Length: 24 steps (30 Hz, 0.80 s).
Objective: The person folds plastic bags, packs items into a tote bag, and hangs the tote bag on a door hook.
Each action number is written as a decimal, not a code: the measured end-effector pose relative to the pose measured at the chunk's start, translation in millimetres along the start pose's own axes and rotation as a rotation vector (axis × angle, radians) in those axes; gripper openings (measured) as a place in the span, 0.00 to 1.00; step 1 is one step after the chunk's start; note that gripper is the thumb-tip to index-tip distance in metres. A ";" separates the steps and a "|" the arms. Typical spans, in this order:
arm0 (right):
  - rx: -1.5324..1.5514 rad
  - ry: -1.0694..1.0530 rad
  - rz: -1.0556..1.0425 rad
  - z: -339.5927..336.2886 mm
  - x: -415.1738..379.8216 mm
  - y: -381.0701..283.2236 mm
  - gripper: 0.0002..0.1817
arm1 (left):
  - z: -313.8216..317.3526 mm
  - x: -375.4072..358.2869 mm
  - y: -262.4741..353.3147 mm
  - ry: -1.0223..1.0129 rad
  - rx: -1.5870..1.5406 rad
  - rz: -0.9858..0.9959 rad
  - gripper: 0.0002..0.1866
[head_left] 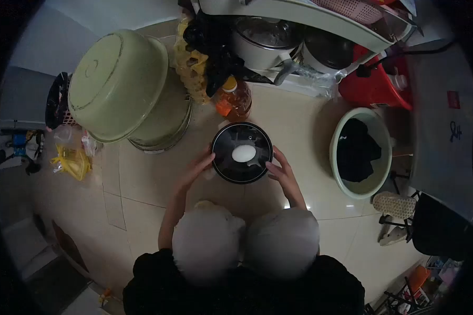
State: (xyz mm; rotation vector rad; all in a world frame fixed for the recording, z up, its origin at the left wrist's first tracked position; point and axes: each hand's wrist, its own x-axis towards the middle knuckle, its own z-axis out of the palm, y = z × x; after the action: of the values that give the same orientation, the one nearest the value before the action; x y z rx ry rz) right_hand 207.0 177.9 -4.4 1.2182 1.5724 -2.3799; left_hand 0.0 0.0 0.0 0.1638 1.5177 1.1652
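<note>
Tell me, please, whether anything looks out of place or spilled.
The large, round, pale green basin at left sits upturned, not upright, over what looks like another greenish round container, which seems odd; I see no spill.

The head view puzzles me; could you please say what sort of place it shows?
Likely a household storage or kitchen corner, going by the basin of dark cloth, the upturned green tub and the lidded pot.

No text is readable, the red label (453, 100) and blue mark (455, 132) on the grey panel (433, 152) included.
</note>
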 end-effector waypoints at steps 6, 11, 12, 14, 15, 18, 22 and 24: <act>0.152 0.101 -0.069 0.5 -8.5 14.2 0.40 | 27.8 -1.1 -7.6 -0.096 0.061 0.251 0.36; 0.000 0.278 -0.114 -20.7 -16.2 4.8 0.47 | 61.6 13.1 -14.6 -0.061 0.048 0.202 0.38; 0.025 0.275 -0.146 -27.6 -14.6 3.7 0.49 | 69.9 16.5 -8.5 -0.066 0.050 0.207 0.38; 0.029 0.325 -0.164 -37.9 -9.9 -0.7 0.49 | 85.3 25.5 4.8 -0.099 0.092 0.315 0.39; 0.039 0.371 -0.184 -44.5 -5.4 -4.3 0.50 | 89.6 31.4 10.4 -0.107 0.092 0.321 0.39; 0.055 0.384 -0.187 -66.4 13.1 -16.7 0.51 | 99.8 52.5 25.1 -0.172 0.049 0.359 0.39; 0.033 0.385 -0.211 -79.5 39.4 -39.9 0.50 | 105.8 78.3 34.6 -0.192 0.046 0.371 0.42; 0.032 0.408 -0.215 -81.5 44.8 -50.4 0.51 | 108.3 84.9 34.3 -0.189 0.033 0.359 0.43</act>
State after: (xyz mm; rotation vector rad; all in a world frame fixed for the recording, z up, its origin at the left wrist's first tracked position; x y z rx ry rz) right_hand 201.9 283.5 -8.4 1.7115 1.8647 -2.3958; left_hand 43.2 134.1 -15.8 0.5718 1.3743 1.3633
